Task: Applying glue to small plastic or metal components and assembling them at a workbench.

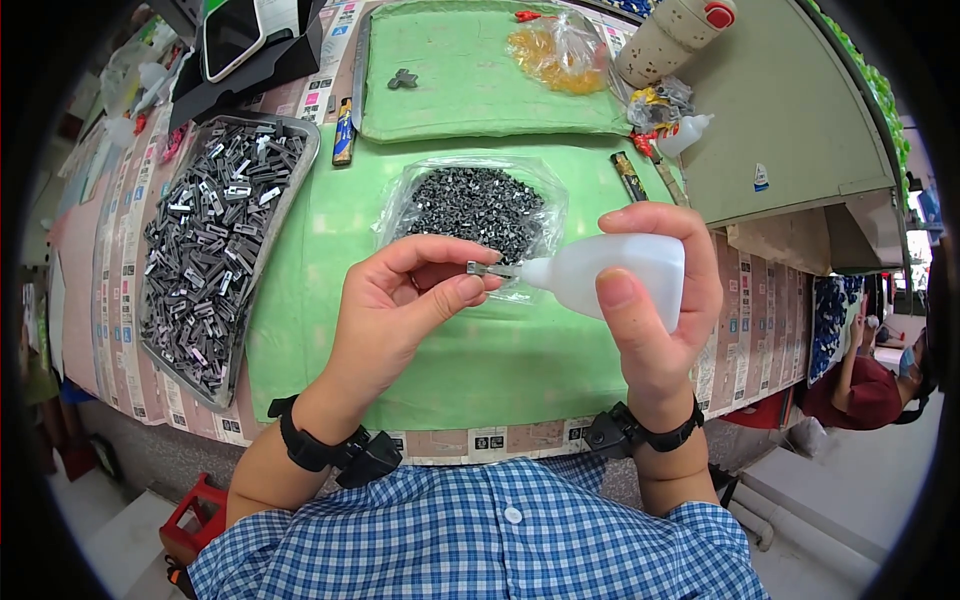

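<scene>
Between thumb and fingers, my left hand (pixel 400 305) pinches a small dark rectangular part (pixel 490 269) with a pale, metallic-looking end. My right hand (pixel 660 310) is wrapped round a white squeeze bottle (pixel 575 272), tipped on its side with its narrow nozzle pointing left. The nozzle tip meets or nearly meets the small part; whether they touch I cannot tell. Behind both hands, a clear plastic bag (pixel 550 190) lies spread open, holding a heap of tiny black pieces (pixel 470 205). Left of my left hand, a metal tray (pixel 312 145) is piled with dark rectangular parts (pixel 215 250).
A green-lined tray (pixel 450 60) at the back holds a bag of amber pieces (pixel 560 60) and a few black bits. A speckled flask (pixel 675 40) and a small white bottle (pixel 686 134) stand right, beside a grey-green box (pixel 790 110). A phone (pixel 235 35) rests back left.
</scene>
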`<state>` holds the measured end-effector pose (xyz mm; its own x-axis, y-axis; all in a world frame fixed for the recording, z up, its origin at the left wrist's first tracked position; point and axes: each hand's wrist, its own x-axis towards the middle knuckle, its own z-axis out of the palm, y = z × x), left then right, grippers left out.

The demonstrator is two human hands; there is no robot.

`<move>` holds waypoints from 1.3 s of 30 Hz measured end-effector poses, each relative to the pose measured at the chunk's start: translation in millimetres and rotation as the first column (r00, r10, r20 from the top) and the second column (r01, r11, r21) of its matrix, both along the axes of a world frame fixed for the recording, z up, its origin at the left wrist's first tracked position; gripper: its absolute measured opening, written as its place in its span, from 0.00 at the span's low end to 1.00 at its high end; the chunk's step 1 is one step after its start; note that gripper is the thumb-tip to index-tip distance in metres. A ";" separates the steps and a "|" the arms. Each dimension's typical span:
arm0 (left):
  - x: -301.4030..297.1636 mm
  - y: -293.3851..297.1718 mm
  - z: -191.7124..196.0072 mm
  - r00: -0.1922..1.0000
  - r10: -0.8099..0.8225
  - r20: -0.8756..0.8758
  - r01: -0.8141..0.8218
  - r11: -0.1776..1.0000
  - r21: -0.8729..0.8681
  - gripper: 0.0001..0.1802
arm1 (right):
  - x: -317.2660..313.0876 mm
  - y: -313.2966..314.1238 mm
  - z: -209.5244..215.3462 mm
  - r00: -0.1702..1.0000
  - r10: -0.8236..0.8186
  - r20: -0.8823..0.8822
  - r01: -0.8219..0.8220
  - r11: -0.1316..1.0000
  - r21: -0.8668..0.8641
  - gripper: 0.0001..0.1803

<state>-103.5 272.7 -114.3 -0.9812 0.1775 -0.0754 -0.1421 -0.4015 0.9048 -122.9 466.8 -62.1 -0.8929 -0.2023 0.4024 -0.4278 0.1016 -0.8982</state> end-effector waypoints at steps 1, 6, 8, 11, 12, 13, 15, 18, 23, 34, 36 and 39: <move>-0.1 0.1 0.2 1.000 0.000 -0.001 0.000 1.000 0.000 0.12 | -0.2 0.0 -0.4 1.000 -0.001 -0.005 0.001 1.000 -0.002 0.18; -0.4 0.1 -0.1 1.000 0.008 0.000 -0.008 1.000 -0.003 0.11 | 0.9 0.6 0.1 1.000 -0.018 -0.020 0.018 1.000 -0.004 0.17; -0.9 -1.0 -0.5 1.000 0.003 -0.002 -0.003 1.000 -0.008 0.11 | 0.7 0.9 -0.7 0.999 -0.040 -0.028 0.040 0.999 -0.019 0.17; -0.8 -4.0 0.2 1.000 -0.009 0.003 0.009 1.000 -0.001 0.11 | -3.3 3.1 -5.1 0.967 -0.254 -0.030 0.238 0.936 -0.257 0.19; -1.0 -4.2 0.7 1.000 -0.020 0.010 0.020 1.000 0.013 0.11 | -5.3 6.6 -4.3 0.973 -0.227 0.049 0.228 0.901 -0.369 0.21; -0.9 -4.2 1.7 1.000 -0.020 0.006 0.020 1.000 0.013 0.11 | -8.2 10.8 -4.2 0.974 -0.188 0.123 0.224 0.850 -0.476 0.22; -0.8 -3.7 3.3 1.000 -0.010 0.017 0.010 1.000 -0.005 0.11 | -19.8 19.4 -12.6 0.969 -0.224 0.103 0.245 0.843 -0.479 0.21; -1.7 -4.3 3.3 1.000 -0.002 0.009 0.002 1.000 0.007 0.11 | -32.7 23.7 -15.6 0.961 -0.260 0.094 0.276 0.891 -0.361 0.20; -0.8 -5.5 5.0 1.000 0.013 -0.002 -0.013 0.999 0.035 0.11 | -57.4 43.9 -47.9 0.937 -0.281 0.206 0.312 0.940 -0.138 0.25; -4.5 -15.3 4.7 0.989 0.127 -0.069 -0.115 0.980 0.163 0.10 | -65.0 52.5 -67.8 0.936 -0.343 0.084 0.309 0.910 0.275 0.29; -4.4 -16.8 6.5 0.990 0.129 -0.065 -0.117 0.979 0.165 0.11 | -58.2 48.1 -55.4 0.925 -0.369 -0.093 0.375 0.843 0.385 0.29; -4.4 -17.5 6.4 0.989 0.140 -0.051 -0.129 0.977 0.172 0.11 | -36.6 32.6 -25.5 0.679 -0.534 -0.504 0.724 0.603 0.335 0.28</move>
<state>-107.8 255.2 -107.9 -0.9988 0.0487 0.0061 -0.0222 -0.5597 0.8284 -159.5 499.4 -87.6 -0.7023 0.1168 0.7023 -0.3288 0.8217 -0.4655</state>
